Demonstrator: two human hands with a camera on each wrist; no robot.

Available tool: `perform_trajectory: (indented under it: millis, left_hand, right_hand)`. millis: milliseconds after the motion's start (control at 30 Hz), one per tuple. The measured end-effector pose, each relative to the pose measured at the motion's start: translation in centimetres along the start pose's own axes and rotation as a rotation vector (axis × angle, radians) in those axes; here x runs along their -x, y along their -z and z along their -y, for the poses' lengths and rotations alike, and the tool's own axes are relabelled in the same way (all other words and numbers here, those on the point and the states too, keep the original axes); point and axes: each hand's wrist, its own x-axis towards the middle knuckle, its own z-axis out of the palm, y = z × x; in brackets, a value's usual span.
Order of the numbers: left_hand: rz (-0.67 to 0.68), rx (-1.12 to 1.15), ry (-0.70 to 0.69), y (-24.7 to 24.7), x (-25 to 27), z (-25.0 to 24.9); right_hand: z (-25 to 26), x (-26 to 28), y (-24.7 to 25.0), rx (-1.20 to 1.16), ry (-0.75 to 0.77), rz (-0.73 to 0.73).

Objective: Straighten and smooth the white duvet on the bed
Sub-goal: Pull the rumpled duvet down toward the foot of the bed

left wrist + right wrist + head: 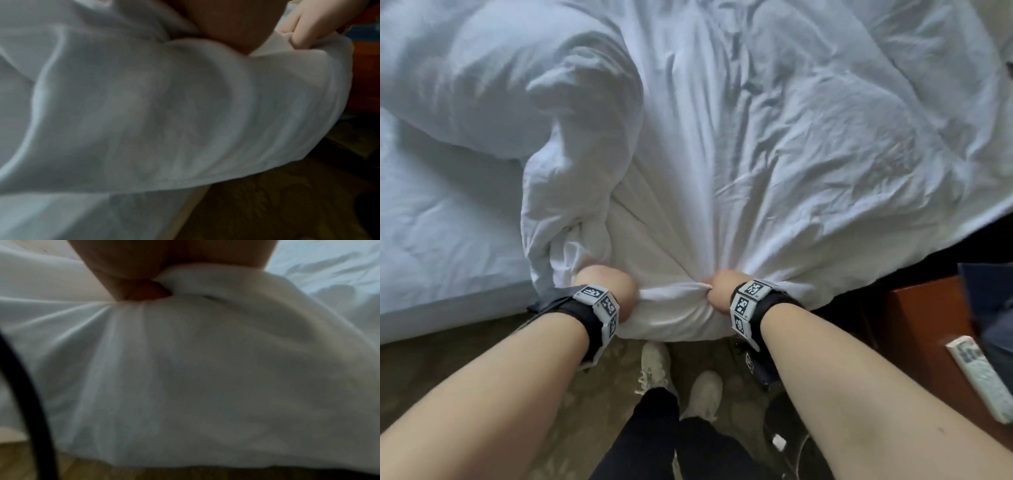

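Observation:
The white duvet lies crumpled across the bed, bunched in a thick fold at the upper left and creased toward its near edge. My left hand grips that near edge in a fist. My right hand grips the same edge a little to the right, cloth gathered between the two fists. In the left wrist view the duvet hangs in blurred folds, and the right hand shows pinching the edge. In the right wrist view curled fingers hold the duvet.
Bare mattress sheet shows on the left. A reddish-brown bedside table stands at right with a white remote control on it. My white shoes stand on patterned carpet by the bed.

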Motion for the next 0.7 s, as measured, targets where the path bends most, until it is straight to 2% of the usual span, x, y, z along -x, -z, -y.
perform_trajectory:
  millis: [67, 233, 367, 533, 700]
  left_hand:
    - [0.024, 0.037, -0.024, -1.5, 1.8, -1.1]
    - [-0.143, 0.311, 0.017, -1.1, 4.6, 0.1]
    - [-0.282, 0.536, 0.178, 1.2, 7.7, 4.5]
    - [-0.338, 0.629, 0.337, 2.1, 11.6, 10.1]
    - [-0.365, 0.715, 0.484, 0.6, 11.9, 14.9]
  right_hand:
    - [0.0, 1.1, -0.8, 0.024, -0.018, 0.025]
    - [0.8, 4.1, 0.6, 0.073, -0.077, 0.02]
    - [2.4, 7.8, 4.6, -0.012, -0.07, -0.125]
    - [5.8, 12.0, 10.5, -0.054, 0.033, -0.291]
    - [10.7, 10.3, 14.0, -0.141, 0.141, -0.446]
